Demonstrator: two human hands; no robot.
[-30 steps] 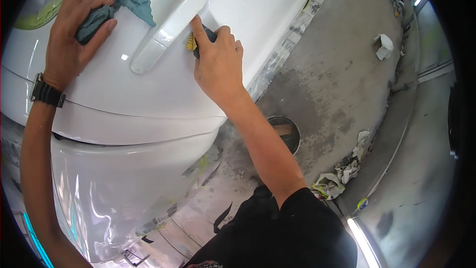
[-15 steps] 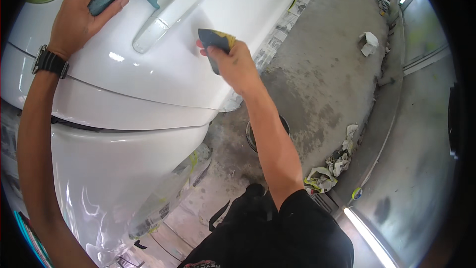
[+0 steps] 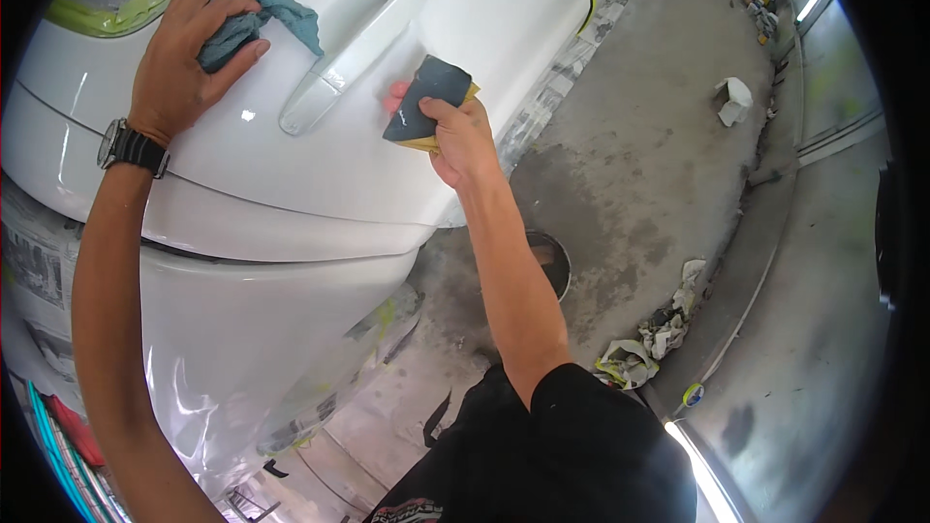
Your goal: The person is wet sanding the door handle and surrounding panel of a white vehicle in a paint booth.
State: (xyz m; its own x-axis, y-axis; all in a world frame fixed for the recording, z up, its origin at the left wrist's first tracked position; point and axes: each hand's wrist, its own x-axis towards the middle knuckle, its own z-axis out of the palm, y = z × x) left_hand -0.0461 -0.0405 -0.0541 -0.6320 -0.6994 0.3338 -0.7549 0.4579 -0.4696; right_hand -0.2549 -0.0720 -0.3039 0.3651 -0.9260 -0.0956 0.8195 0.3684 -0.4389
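A glossy white car body fills the left and middle, with a raised white door handle on it. My left hand lies against the panel left of the handle, its fingers around a crumpled teal cloth. Right of the handle, my right hand pinches a folded piece of sandpaper, dark grey with a tan-yellow back. The thumb is on the grey face and the other fingers are partly hidden behind it. Whether the sandpaper touches the paint I cannot tell.
Green tape edges a masked window at the upper left. A round dark bucket stands on the concrete floor beyond my right forearm. Crumpled masking paper lies along the wall at the right, near a tape roll.
The sandpaper has turned so its dark grey face shows more broadly, and my right hand has shifted slightly down. My left hand stays on the cloth while the view has shifted a little.
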